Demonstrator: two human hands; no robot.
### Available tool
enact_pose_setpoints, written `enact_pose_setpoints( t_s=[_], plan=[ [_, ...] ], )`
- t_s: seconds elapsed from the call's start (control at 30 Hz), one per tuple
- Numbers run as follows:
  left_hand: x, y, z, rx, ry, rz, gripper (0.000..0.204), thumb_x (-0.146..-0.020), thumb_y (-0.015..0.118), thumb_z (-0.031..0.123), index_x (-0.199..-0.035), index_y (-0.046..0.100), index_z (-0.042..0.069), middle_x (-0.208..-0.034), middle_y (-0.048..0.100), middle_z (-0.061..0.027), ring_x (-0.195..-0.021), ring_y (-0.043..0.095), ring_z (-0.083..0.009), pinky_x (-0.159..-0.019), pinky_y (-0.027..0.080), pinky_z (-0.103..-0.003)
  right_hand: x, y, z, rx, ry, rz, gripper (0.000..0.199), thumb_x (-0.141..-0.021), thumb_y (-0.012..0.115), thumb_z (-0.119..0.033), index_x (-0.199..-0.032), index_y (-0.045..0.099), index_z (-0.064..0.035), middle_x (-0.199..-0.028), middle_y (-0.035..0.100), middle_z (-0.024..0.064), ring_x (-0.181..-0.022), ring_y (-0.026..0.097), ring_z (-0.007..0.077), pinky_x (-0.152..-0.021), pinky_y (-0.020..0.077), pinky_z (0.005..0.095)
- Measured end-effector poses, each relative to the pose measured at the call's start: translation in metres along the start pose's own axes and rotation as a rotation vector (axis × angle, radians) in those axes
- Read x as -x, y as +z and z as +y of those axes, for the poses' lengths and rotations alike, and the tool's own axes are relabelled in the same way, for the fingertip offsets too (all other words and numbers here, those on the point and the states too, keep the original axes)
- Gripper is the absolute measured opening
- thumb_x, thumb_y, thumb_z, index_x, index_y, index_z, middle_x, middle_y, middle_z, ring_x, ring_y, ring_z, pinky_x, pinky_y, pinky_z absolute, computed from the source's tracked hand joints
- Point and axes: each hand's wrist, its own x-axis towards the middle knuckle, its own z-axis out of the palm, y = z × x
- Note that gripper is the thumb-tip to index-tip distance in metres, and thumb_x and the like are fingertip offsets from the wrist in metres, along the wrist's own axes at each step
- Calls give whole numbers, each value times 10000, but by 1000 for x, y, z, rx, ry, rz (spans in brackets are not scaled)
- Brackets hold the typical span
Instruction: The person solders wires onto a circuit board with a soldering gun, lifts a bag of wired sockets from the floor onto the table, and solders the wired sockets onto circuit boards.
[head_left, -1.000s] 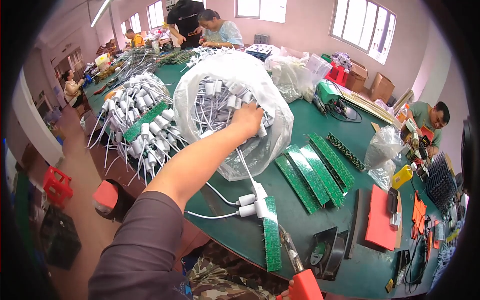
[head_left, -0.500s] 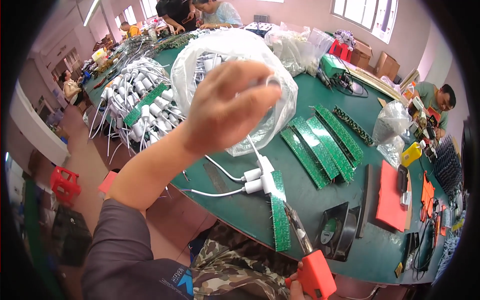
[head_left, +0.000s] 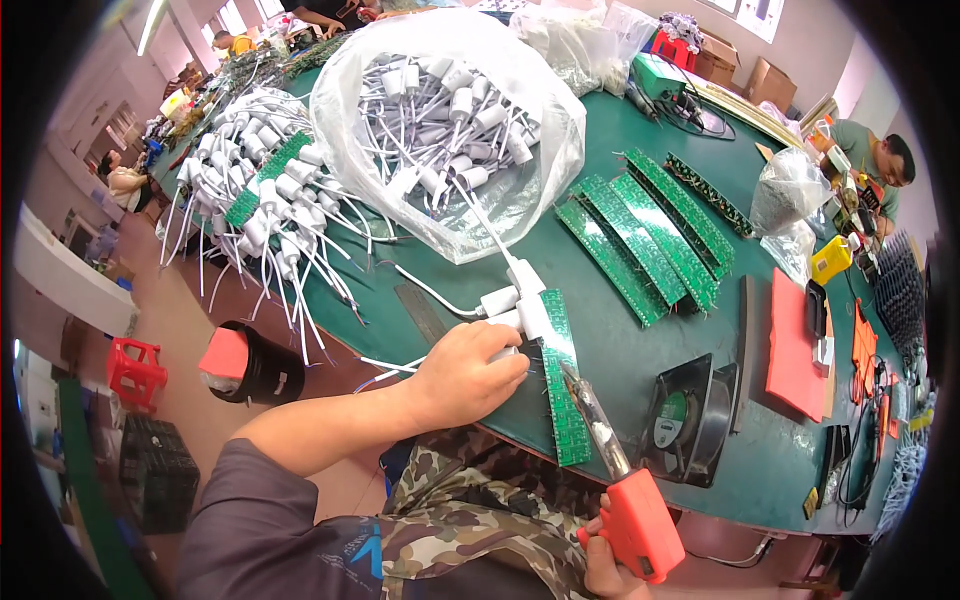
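Note:
My left hand is closed around a white cylindrical cable part, mostly hidden by my fingers, beside the top of a narrow green circuit board strip. More white cylindrical parts with white cables cluster at that end of the strip. Low in the view, my right hand grips a red-handled soldering gun. The gun's metal tip lies over the strip's right edge; whether it touches cannot be told. Beyond my left hand stands an open clear plastic bag filled with similar white parts.
Left of the bag lies a heap of white cabled parts. Several green boards rest to the right, with a black fan nearer me. A red sheet and yellow bottle lie farther right. A person works at the right edge.
My left hand has come down from in front of the bag to the white parts by the strip and closed there. The soldering gun stays in my right hand.

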Motion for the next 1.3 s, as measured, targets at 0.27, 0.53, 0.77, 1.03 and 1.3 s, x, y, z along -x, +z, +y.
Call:
enact_pose_setpoints(
  t_s=[0.27, 0.53, 0.77, 1.03, 1.3],
  plan=[
    [4, 9, 5, -87, -6, 2, 175, -737, 731, 90, -859, 606, 75, -981, 603, -78, -841, 603, -271, -710, 462, -395, 7, -1, 8, -31, 95, -58, 148, -933, 612, -27, -1071, 663, -7, -1015, 664, 115, -895, 642, 241, -796, 507, 329],
    [-7, 17, 5, -66, 20, 96, 177, -683, 687, 68, -811, 565, 50, -929, 586, -77, -804, 578, -265, -685, 448, -386, 6, 0, 12, -58, 62, -24, 167, -911, 598, 1, -1061, 670, -4, -947, 660, 113, -856, 641, 248, -795, 508, 339],
    [-12, 23, 9, -152, -60, 119, 178, -661, 719, 80, -798, 605, 69, -1168, 576, -105, -1070, 550, -320, -903, 401, -439, 39, 12, 53, -288, 114, 124, 487, -887, 595, -30, -1352, 508, 87, -1047, 634, 117, -849, 606, 161, -738, 533, 310],
    [-11, 25, 6, -161, -112, 70, 140, -688, 715, 115, -774, 614, 72, -1330, 508, -167, -1265, 467, -373, -1077, 294, -518, 16, 13, 43, -29, 59, 41, 465, -883, 586, -22, -1334, 535, 82, -966, 648, 102, -801, 610, 163, -750, 529, 306],
    [-16, 23, 12, -199, -173, -47, 95, -759, 670, 134, -748, 598, 72, -1415, 452, -184, -1444, 291, -418, -1205, 60, -579, -3, 15, 37, -81, -45, 89, 430, -864, 601, 96, -1291, 553, 99, -928, 667, 117, -711, 622, 151, -688, 507, 296]
  ],
)
